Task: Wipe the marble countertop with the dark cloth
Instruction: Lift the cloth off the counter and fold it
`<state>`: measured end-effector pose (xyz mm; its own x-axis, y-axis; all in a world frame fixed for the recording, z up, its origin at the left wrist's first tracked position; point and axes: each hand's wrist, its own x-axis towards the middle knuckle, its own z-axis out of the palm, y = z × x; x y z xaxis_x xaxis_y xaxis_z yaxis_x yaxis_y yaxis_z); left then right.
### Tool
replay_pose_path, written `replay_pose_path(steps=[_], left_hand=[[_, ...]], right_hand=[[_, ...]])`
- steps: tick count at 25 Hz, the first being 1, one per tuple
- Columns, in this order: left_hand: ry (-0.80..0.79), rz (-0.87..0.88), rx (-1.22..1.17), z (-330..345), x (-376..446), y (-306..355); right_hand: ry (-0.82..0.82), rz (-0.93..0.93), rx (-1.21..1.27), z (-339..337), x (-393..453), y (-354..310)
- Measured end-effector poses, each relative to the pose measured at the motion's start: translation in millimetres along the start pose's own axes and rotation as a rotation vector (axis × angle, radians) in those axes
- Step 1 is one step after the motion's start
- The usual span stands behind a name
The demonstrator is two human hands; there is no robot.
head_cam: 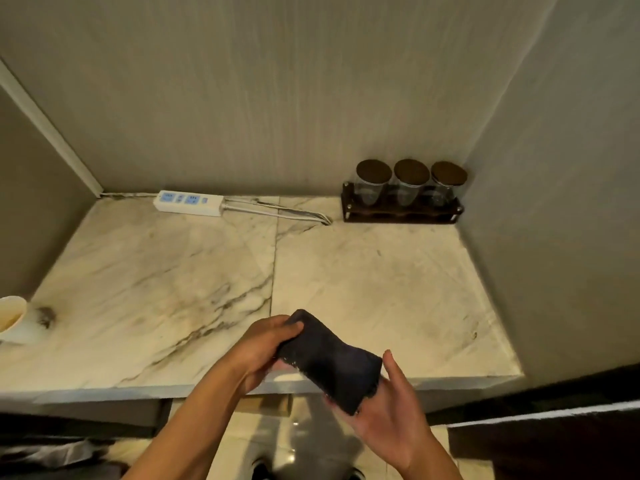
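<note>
The dark cloth (329,358) is gripped at both ends by the left hand (256,348) and right hand (391,410), at 6 o'clock over the marble countertop (173,271) edge (probably being folded into a pad).

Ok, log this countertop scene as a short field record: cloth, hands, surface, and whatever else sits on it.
cloth: dark cloth, folded, held above the counter's front edge, not on the marble
left hand: grips the cloth's far end
right hand: supports the near end
surface: marble countertop, veined, seam down the middle
back left: white power strip with cable
back right corner: three lidded jars in a dark rack
left edge: white cup
</note>
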<state>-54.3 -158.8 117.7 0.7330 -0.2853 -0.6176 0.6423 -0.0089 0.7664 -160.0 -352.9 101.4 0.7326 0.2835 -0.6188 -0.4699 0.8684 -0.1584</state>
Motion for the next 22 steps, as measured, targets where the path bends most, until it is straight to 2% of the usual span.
replay_pose_path(steps=[6, 8, 11, 14, 17, 22], left_hand=[[0.263, -0.102, -0.208, -79.7, -8.8, -39.1], [0.327, -0.1, -0.27, -98.8, -9.3, -42.0], [0.374, -0.087, -0.244, -122.6, -4.9, -49.3], [0.401, -0.15, -0.176, -129.3, 4.4, -60.0], [0.438, -0.17, 0.035, -128.4, 16.7, -66.2], [0.515, -0.075, 0.631, -119.6, 27.4, -65.4]], right_hand=[[0.179, 0.016, -0.63, 37.4, 78.4, 25.7], [0.266, 0.004, -0.755, 56.0, 111.5, 29.8], [0.342, -0.033, -0.95, 86.5, 152.4, 32.7], [0.371, -0.145, -1.216, 101.9, 188.2, 33.4], [0.414, -0.254, -1.377, 107.5, 217.0, 39.5], [0.38, -0.351, -1.524, 116.2, 243.5, 40.4]])
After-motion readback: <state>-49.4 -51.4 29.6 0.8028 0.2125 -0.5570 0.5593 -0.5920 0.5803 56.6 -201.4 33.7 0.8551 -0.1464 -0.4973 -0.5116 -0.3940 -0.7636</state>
